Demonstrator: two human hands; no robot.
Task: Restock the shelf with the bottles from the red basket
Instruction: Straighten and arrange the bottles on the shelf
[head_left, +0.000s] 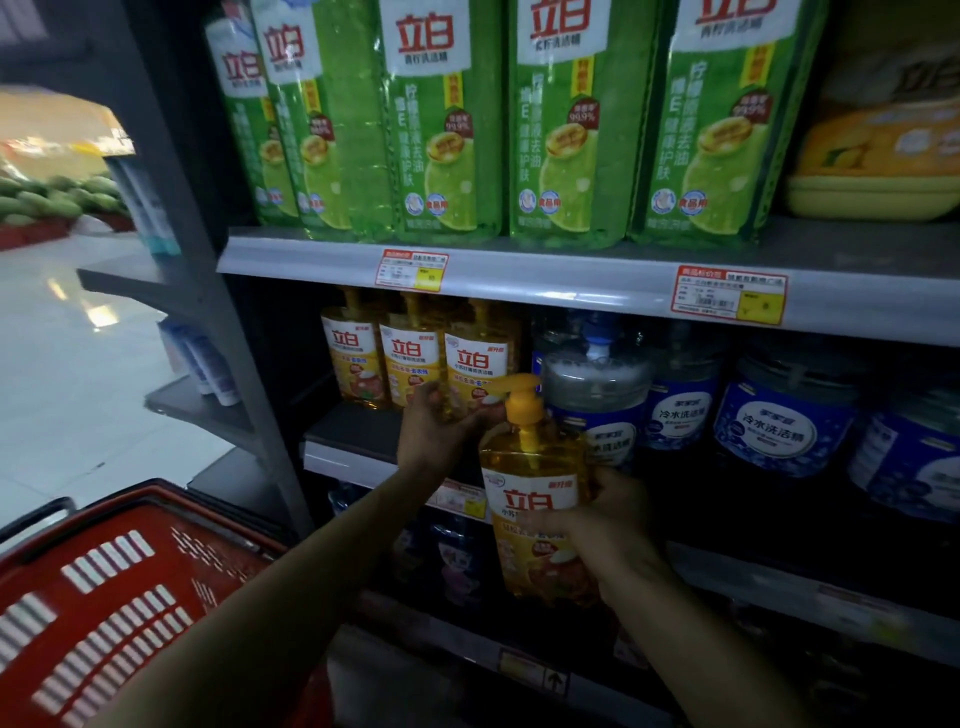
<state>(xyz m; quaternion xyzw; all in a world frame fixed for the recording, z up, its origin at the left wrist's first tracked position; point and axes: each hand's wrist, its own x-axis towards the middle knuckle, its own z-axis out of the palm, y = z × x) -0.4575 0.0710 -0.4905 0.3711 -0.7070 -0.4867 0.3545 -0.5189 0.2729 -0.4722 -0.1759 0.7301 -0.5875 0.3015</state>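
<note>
A yellow pump bottle (530, 499) is grasped by the right hand (608, 519). The fingers are wrapped round its labelled front and the palm is pressed to its right side. The bottle is held nearly upright in the air, in front of the shelf edge and not yet set on the shelf (353, 431). Its orange pump head is raised above the right hand and lies just right of the left hand (436, 431).

The left hand is stretched forward onto the shelf, above and to the left of the right hand. Its fingers are laid against the lower front of the nearest of three yellow shelf bottles (410, 358), which are lined up side by side just beyond it. Whether the left hand is closed round that bottle or only pressed to it cannot be told.

Clear jugs with blue labels (779, 415) are ranged on the same shelf, beyond and to the right of the right hand; the closest one is partly hidden behind the held bottle. Large green refill packs (571, 119) are stood in a row on the upper shelf (519, 270), well above both hands, and red and yellow price tags (727, 293) are fixed to its front strip.

The red basket (104, 597) is seen below and to the left of the left forearm, well apart from the held bottle. More dark containers are dimly seen on the shelf below the hands.
</note>
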